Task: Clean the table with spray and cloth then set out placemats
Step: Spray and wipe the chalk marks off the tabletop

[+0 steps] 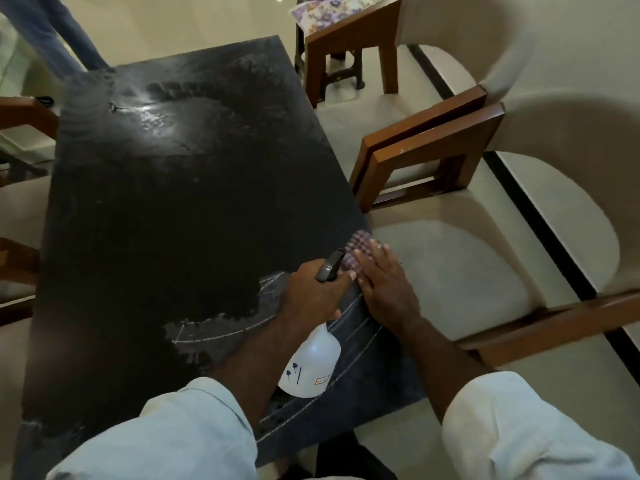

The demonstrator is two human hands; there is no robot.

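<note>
A black table fills the head view, with wet streaks and smears across its top. My left hand grips the neck of a white spray bottle with a black trigger head, held tilted over the table's near right part. Just to its right, my right hand presses flat, fingers straight, on a purple checked cloth at the table's right edge. Most of the cloth is hidden under that hand. No placemats are in view.
Two cushioned chairs with wooden arms stand close along the table's right side. A wooden stool with a floral cushion is at the far right. A person's leg stands beyond the far left corner. More chair parts line the left.
</note>
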